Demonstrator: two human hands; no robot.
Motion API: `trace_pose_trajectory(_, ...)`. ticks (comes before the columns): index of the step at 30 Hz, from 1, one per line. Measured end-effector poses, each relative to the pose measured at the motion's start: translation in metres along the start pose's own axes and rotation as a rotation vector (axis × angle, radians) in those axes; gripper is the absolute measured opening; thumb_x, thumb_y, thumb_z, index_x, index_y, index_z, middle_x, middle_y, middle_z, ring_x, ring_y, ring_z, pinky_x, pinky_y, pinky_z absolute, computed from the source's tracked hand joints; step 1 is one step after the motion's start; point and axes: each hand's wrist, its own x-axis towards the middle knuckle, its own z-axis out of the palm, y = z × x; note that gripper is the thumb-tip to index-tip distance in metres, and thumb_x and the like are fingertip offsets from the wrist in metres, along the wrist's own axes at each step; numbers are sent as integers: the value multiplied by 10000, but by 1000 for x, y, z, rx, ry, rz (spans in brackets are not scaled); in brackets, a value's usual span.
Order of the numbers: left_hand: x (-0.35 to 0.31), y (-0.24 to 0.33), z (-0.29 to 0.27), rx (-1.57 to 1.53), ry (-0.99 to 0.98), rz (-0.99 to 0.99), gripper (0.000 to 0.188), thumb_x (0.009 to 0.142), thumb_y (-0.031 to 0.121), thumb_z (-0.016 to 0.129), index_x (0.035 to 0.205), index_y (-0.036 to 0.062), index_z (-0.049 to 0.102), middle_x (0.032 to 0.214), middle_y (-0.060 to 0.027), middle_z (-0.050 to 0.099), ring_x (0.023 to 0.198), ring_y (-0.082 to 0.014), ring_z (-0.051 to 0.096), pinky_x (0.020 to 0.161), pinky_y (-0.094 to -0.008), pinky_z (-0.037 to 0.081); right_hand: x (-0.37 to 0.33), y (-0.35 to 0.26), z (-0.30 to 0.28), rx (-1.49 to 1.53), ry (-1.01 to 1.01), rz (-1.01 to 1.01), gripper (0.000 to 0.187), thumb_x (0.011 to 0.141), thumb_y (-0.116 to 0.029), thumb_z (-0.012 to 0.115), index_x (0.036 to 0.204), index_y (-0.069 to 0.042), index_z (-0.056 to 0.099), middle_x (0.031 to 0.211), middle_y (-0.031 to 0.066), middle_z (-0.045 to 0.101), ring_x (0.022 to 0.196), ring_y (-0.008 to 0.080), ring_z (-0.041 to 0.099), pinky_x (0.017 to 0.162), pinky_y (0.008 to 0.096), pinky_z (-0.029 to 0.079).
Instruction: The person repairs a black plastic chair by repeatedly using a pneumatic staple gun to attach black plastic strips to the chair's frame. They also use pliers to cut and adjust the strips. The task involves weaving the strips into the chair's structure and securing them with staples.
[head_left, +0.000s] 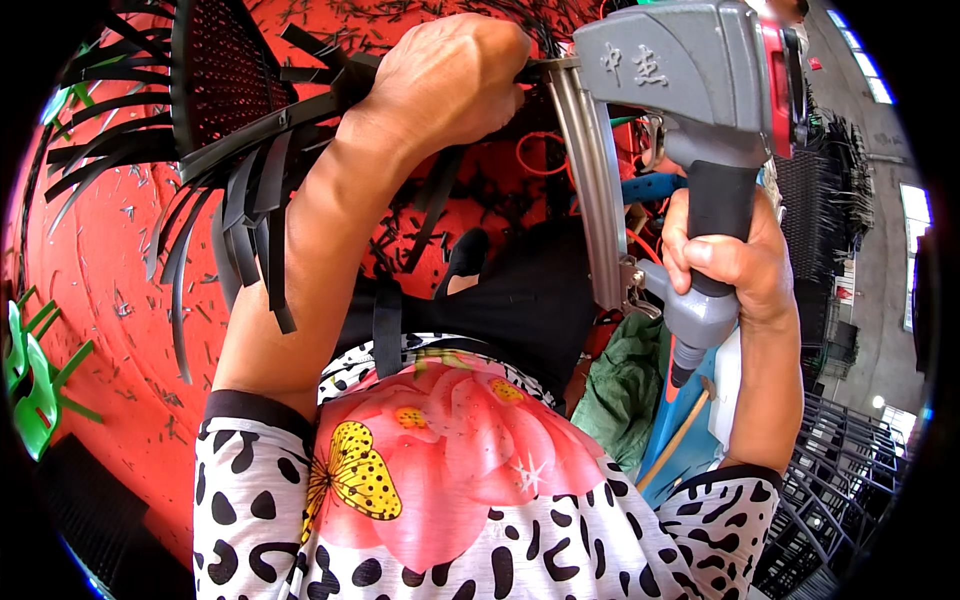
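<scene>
Fingers of right hand [735, 265] clamp a grey nail gun [690, 100]; left hand [450, 80] grips a black woven-strip frame [225, 80].

Both forearms are raised; the left hand [445, 80] and right hand [730, 265] have fingers curled tight.

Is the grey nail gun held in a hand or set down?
Held. The right hand wraps its black grip, and the grey nail gun has its nose against the black woven frame the left hand grips.

Single head-worn fisheye view, steeply downward, very close over raised hands and lap.
</scene>
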Motion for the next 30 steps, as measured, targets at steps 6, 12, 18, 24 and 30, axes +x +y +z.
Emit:
trace_pose_trajectory(6, -2, 4, -4, -35, 19, 53, 132, 669, 22, 576, 774, -26, 639, 732, -230, 618, 740, -385, 624, 652, -447, 502, -1, -6, -1, -50, -16, 17, 180, 698, -153, 645, 747, 4, 573, 631, 71, 574, 528, 129, 567, 524, 273, 462)
trace_pose_trajectory(12, 2, -1, 3, -22, -80, -66, 241, 734, 117, 655, 953, 17, 671, 833, -190, 660, 846, -347, 640, 748, -427, 504, -3, -5, 5, -47, -10, -18, 208, 715, -176, 641, 779, 8, 569, 631, 67, 555, 546, 140, 570, 542, 275, 460)
trace_pose_trajectory(18, 0, 2, 5, -12, -105, -130, 270, 713, 118, 677, 973, 48, 679, 876, -170, 663, 888, -353, 632, 782, -424, 499, -25, 10, 2, 10, 151, -148, 454, 706, -149, 642, 1091, 66, 529, 705, 77, 569, 570, 142, 564, 563, 278, 457)
trace_pose_trajectory(24, -5, -7, 2, -27, -58, -16, 298, 699, 112, 673, 982, 19, 665, 948, -168, 662, 935, -353, 616, 813, -401, 486, -54, 30, -55, -23, 445, -182, 367, 786, -136, 611, 1083, 59, 522, 664, 55, 546, 568, 119, 545, 569, 261, 439)
trace_pose_trajectory(30, -10, -8, -11, -183, -154, 25, 339, 691, 63, 635, 1019, -24, 631, 861, -157, 612, 822, -282, 606, 757, -326, 457, -66, 125, -166, -342, 674, 65, 217, 812, -204, 669, 819, -15, 563, 634, 37, 584, 553, 110, 588, 524, 263, 473)
